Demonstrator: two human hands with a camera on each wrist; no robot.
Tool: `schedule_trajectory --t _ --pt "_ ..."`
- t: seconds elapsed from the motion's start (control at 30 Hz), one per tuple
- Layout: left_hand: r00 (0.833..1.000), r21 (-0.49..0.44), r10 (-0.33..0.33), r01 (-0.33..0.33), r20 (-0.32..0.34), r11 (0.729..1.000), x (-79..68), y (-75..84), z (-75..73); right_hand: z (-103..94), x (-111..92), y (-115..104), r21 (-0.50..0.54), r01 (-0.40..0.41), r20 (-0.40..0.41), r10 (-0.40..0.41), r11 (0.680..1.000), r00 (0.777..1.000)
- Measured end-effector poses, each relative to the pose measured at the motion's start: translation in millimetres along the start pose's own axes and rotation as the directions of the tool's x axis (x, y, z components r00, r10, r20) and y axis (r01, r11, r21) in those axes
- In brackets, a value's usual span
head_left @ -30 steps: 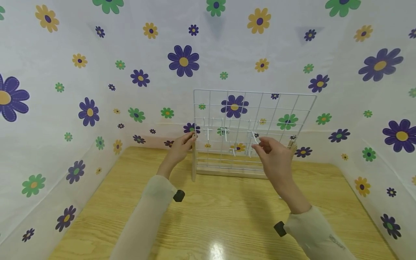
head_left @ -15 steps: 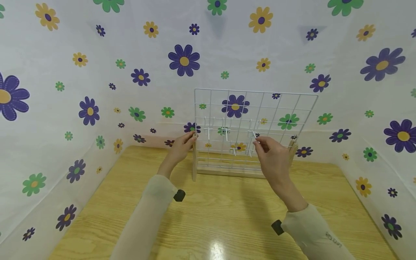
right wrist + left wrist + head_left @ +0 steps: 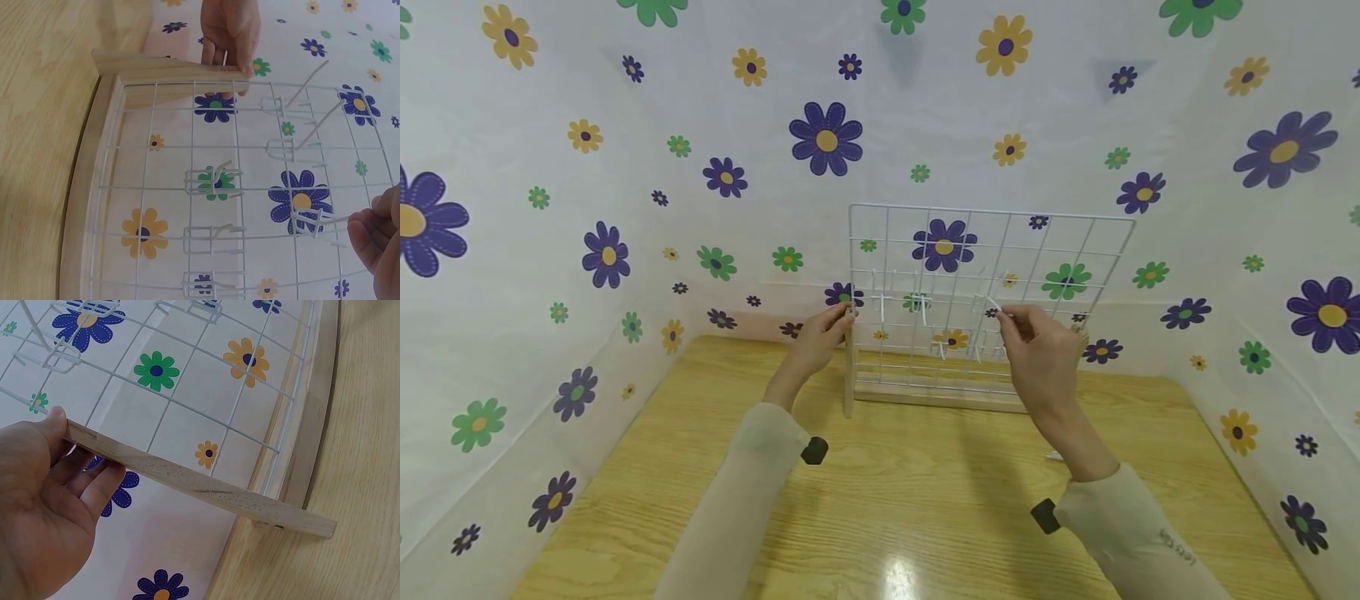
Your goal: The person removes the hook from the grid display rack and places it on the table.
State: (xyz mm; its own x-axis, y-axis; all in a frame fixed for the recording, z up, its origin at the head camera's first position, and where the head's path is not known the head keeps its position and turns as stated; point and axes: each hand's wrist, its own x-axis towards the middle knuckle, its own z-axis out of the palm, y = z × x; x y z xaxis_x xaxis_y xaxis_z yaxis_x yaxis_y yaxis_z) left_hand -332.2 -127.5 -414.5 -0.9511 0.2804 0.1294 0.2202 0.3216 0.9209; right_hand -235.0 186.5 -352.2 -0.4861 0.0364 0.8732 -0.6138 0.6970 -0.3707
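White wire hook [image 3: 319, 222], its prong pinched by the right hand [image 3: 1041, 358], sits against the wire grid [image 3: 992, 212], which carries five more hooks [image 3: 320, 125]; the left hand [image 3: 47, 506] grips the grid's wooden upright [image 3: 200, 481] above the table [image 3: 865, 508].

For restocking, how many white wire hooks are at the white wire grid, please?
6: upper left hook, upper middle hook, upper right hook, lower left hook, lower middle hook, lower right hook; more may be hidden.

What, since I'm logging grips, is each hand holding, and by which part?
The right hand pinches a white hook by its prong's outer end; the left hand grips the wooden upright near its top.
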Motion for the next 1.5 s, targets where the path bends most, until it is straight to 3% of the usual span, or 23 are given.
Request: schedule_trajectory --t 0.43,0.9,1.5 --pt "1.0 0.01 -0.007 0.007 -0.007 1.0 0.0 2.3 2.9 -9.2 6.8 -0.2 -0.007 -0.026 0.031 0.027 1.0 0.999" --pt "1.0 0.033 -0.009 0.01 -0.014 0.999 0.1 1.6 -1.2 -23.1 9.0 -4.2 0.01 0.01 0.002 -0.01 1.0 1.0" --pt "1.0 0.028 -0.014 0.014 -0.008 1.0 -1.5 3.6 0.1 -47.7 5.9 -7.0 -0.012 -0.005 -0.039 0.004 1.0 0.999"
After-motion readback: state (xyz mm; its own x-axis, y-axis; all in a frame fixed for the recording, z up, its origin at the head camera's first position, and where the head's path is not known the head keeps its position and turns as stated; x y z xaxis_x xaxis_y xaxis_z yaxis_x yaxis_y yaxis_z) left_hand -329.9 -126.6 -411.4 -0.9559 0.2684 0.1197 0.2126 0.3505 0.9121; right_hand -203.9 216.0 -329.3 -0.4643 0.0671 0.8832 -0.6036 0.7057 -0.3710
